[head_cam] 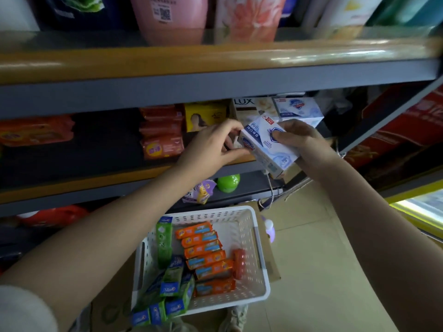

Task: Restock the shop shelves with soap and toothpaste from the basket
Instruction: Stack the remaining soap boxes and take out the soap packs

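Both my hands hold a white-and-blue soap box at the front edge of the middle shelf. My right hand grips its right side from above; my left hand pinches its left end. Behind it on the shelf stand another white-and-blue soap box, a LUX soap box, a yellow soap box and stacked orange soap packs. Below, the white plastic basket on the floor holds several orange soap bars and several green toothpaste boxes.
The upper shelf overhangs with a pink bottle and other bottles. Orange packs lie at the middle shelf's left. A green round object sits on the lower shelf. A red carton stands to the right. The floor is tiled.
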`<state>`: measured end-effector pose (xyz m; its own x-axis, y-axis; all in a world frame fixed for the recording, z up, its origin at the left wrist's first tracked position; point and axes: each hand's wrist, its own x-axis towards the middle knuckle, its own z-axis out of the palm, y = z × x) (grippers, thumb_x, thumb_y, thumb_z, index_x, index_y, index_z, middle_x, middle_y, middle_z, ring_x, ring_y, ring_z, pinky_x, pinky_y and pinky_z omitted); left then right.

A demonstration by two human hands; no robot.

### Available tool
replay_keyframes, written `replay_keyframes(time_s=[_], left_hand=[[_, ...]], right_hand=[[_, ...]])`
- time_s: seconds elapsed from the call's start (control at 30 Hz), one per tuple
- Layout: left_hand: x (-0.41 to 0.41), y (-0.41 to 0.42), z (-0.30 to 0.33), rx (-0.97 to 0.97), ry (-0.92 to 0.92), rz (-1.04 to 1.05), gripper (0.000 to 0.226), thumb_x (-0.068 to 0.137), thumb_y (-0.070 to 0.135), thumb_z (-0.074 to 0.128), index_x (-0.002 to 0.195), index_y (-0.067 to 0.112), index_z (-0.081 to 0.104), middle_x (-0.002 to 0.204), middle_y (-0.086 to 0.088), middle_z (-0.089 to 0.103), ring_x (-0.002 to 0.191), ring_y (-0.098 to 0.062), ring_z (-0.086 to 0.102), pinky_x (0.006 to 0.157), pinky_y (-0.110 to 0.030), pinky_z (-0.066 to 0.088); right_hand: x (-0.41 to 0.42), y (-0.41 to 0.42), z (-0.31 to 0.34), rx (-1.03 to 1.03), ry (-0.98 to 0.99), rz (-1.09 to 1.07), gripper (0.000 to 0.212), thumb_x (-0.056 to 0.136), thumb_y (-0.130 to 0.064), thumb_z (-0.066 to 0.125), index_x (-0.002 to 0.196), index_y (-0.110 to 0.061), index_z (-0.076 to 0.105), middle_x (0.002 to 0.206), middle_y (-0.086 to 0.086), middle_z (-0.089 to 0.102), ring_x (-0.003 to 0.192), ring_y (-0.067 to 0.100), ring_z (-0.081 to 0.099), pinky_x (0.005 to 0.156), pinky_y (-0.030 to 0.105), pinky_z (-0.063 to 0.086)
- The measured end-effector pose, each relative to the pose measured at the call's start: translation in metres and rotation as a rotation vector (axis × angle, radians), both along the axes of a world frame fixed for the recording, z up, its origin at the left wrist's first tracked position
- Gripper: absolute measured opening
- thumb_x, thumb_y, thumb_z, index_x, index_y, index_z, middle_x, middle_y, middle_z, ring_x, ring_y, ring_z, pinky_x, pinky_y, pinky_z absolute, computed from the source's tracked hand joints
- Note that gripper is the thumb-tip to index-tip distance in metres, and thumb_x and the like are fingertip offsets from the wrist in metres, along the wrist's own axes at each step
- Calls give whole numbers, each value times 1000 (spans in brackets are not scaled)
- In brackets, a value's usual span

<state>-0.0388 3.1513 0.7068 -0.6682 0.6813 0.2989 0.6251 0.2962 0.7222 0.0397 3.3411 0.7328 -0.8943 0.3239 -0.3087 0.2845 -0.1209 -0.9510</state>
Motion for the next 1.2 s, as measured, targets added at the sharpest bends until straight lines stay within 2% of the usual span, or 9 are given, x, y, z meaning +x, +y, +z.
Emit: replay_keyframes(time_s=[0.1, 0.27, 0.4, 0.6, 0.67, 0.73, 0.83, 1.07, 1.2], left_hand=[[8, 37, 8, 64, -65, 115, 44, 70, 17, 79, 104, 0, 56, 83, -5, 60, 74, -23, 65, 70, -36, 57], [7, 96, 19, 76, -85, 293, 41, 75, 20, 76, 104, 1, 55, 88, -8, 64, 77, -17, 59, 74, -34, 53], [5, 121, 9, 21, -29, 403, 38, 78, 27, 73, 99, 0, 56, 91, -14, 70, 81, -25, 65, 71, -37, 54], [6, 136, 6, -33, 35, 530, 36, 82, 32, 68, 95, 0, 58, 86, -14, 71, 77, -27, 65, 64, -31, 45], [3, 138, 7, -86, 48, 562, 38, 84, 37, 64, 96, 1, 58, 86, -15, 71, 78, -30, 65, 66, -34, 47], [1, 140, 7, -118, 48, 574, 39, 86, 38, 61, 98, 2, 58, 87, -16, 70, 78, -31, 65, 68, -38, 50], [5, 138, 4, -89, 75, 579, 36, 85, 36, 63, 96, 2, 59, 85, -15, 72, 77, -31, 66, 65, -39, 53], [28, 123, -12, -171, 175, 453, 21, 85, 23, 63, 91, 3, 62, 83, -12, 72, 72, -33, 66, 61, -42, 55], [29, 117, -7, -227, 130, 437, 21, 87, 25, 61, 93, 5, 64, 86, -11, 73, 75, -31, 66, 63, -42, 56]], right_hand=[[1, 25, 11, 141, 38, -40, 17, 79, -12, 68, 73, -15, 53, 70, 1, 67, 58, 13, 66, 53, 22, 50], [-16, 66, 23, 204, 119, -200, 28, 83, -29, 66, 102, -11, 58, 97, 11, 69, 82, 20, 69, 75, 33, 58], [-45, 93, 13, 596, 17, -355, 26, 83, -29, 60, 100, -9, 64, 110, 17, 68, 94, 25, 63, 74, 23, 42], [-58, 103, 9, 773, 109, -220, 40, 84, -28, 48, 110, 0, 62, 113, 21, 64, 112, 33, 57, 87, 30, 44], [-39, 104, 8, 1031, 331, -139, 44, 79, -47, 51, 91, -7, 65, 91, 17, 66, 100, 34, 60, 89, 42, 46], [-24, 109, -3, 1374, 422, 70, 58, 73, -63, 54, 93, -9, 67, 94, 16, 66, 99, 33, 56, 83, 42, 45], [-16, 117, -18, 1673, 481, 139, 45, 76, -50, 60, 105, -17, 68, 103, 17, 65, 92, 38, 56, 70, 40, 46], [-13, 114, -32, 1460, 522, 25, 25, 85, -5, 55, 108, -6, 63, 111, 21, 64, 98, 41, 55, 78, 43, 50], [-7, 101, -35, 1151, 384, -115, 22, 88, 0, 53, 109, 5, 56, 121, 28, 48, 104, 37, 52, 77, 23, 40]])
